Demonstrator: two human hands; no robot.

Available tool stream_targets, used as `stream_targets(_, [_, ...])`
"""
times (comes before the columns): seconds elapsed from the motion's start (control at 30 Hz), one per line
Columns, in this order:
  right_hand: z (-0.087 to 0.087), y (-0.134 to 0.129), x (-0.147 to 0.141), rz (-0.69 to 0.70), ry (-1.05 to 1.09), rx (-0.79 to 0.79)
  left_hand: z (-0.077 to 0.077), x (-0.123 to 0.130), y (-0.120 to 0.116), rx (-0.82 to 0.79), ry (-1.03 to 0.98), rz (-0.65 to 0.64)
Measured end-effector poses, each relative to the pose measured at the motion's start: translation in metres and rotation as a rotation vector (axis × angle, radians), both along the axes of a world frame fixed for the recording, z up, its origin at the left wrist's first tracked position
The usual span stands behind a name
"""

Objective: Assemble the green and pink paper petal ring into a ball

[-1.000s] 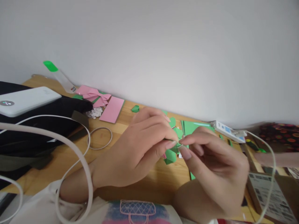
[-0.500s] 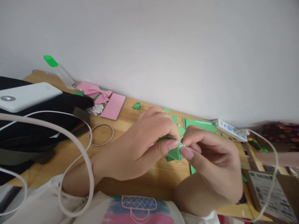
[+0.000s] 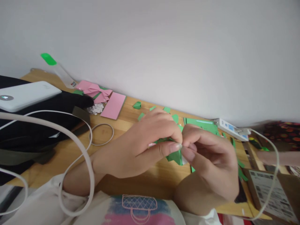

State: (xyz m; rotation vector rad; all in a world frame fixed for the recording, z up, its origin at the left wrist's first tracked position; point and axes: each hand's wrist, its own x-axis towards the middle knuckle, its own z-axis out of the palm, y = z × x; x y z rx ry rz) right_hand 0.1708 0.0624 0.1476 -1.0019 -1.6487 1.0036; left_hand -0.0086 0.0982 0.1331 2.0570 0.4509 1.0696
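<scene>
A piece of folded green paper (image 3: 175, 157) is pinched between my two hands, just above the table. My left hand (image 3: 145, 143) reaches over it from the left, thumb and forefinger pressed together on its upper edge. From the right, my right hand (image 3: 208, 156) closes thumb and forefinger on the same edge, the fingertips of both hands meeting. A bit of white shows at the paper's right side under my right thumb. Much of the paper is hidden behind my fingers.
Pink paper (image 3: 114, 105), a small green folded piece (image 3: 137, 105) and white scraps (image 3: 96, 108) lie at the back left. Green sheets (image 3: 199, 123) and a power strip (image 3: 231, 128) sit right. A power bank (image 3: 30, 95) rests on black cloth; a white cable (image 3: 82, 150) loops in front.
My right hand has shifted slightly left and up, its fingertips now tight against my left ones. The folded green paper stays between them, its lower edge tilted a little differently.
</scene>
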Motion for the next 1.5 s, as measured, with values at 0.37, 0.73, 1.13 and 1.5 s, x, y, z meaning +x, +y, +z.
stream_targets(0.37, [0.01, -0.016, -0.009, -0.224, -0.301, 0.178, 0.002, 0.003, -0.006, 0.113, 0.021, 0.267])
stream_targets(0.73, [0.009, -0.012, -0.012, -0.272, -0.406, 0.255, -0.002, 0.002, -0.009, 0.293, 0.1, 0.37])
stream_targets(1.13, [0.007, -0.015, -0.014, -0.312, -0.398, 0.244, -0.002, 0.001, -0.009, 0.289, 0.117, 0.369])
stream_targets(1.5, [0.007, -0.014, -0.012, -0.28, -0.314, 0.215, -0.001, 0.0, -0.009, 0.28, 0.111, 0.353])
